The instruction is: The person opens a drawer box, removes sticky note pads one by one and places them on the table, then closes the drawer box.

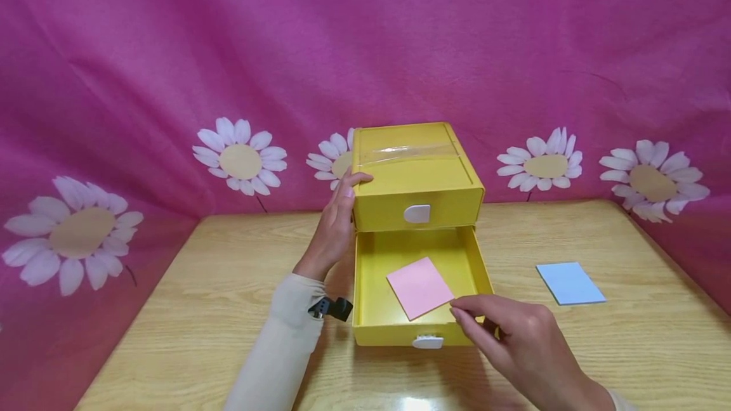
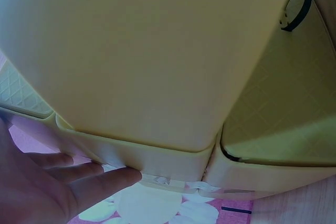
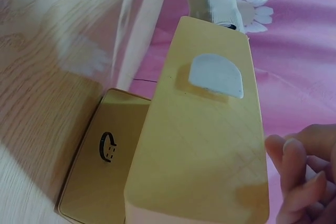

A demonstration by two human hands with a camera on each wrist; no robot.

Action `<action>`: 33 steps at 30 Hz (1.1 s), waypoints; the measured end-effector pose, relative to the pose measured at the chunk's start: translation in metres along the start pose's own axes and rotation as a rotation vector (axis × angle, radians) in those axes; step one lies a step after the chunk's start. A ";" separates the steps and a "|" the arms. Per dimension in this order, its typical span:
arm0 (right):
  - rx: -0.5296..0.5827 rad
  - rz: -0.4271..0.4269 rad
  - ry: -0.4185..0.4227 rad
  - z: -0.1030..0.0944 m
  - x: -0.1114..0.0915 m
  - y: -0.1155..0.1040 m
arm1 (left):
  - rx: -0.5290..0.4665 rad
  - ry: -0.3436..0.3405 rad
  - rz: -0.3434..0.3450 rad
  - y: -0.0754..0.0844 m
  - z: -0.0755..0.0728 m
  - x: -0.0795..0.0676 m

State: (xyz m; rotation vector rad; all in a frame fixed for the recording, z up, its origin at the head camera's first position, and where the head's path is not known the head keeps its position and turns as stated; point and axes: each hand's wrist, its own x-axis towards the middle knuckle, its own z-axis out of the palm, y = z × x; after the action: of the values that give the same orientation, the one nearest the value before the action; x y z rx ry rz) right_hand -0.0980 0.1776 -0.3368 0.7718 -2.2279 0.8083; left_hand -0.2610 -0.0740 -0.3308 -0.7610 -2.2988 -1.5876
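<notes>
A yellow two-drawer desk organizer [image 1: 414, 173] stands in the middle of the head view, its lower drawer [image 1: 365, 271] pulled out and its upper drawer closed. My left hand [image 1: 337, 217] rests against the organizer's left side, one fingertip on the top edge; the left wrist view shows several fingers stretched along it. Over the drawer's front right corner, my right hand [image 1: 514, 335] pinches the near right corner of a pink sticky-note pad [image 1: 419, 288] between thumb and index finger. The pad appears within the drawer's outline. In the right wrist view, the drawer front [image 3: 194, 140] hides it.
A blue sticky-note pad [image 1: 570, 283] lies on the wooden table [image 1: 205, 303], to the right of the organizer. White tabs [image 1: 427, 342] serve as drawer handles. Behind and at both sides hangs a magenta cloth [image 1: 365, 37] with white daisies.
</notes>
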 end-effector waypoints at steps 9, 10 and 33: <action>-0.004 0.003 0.022 0.001 0.001 0.002 | 0.011 0.002 -0.004 -0.002 -0.001 0.001; 0.000 0.003 0.025 0.002 0.001 0.002 | 0.010 0.001 -0.006 -0.002 -0.001 0.001; -0.047 0.003 -0.015 0.004 0.011 0.009 | 0.003 -0.002 -0.007 -0.004 0.000 0.001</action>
State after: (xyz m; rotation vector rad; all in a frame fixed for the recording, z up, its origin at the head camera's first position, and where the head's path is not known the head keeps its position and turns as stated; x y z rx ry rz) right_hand -0.1124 0.1772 -0.3345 0.7547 -2.2534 0.7517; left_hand -0.2637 -0.0752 -0.3333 -0.7552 -2.3068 -1.5864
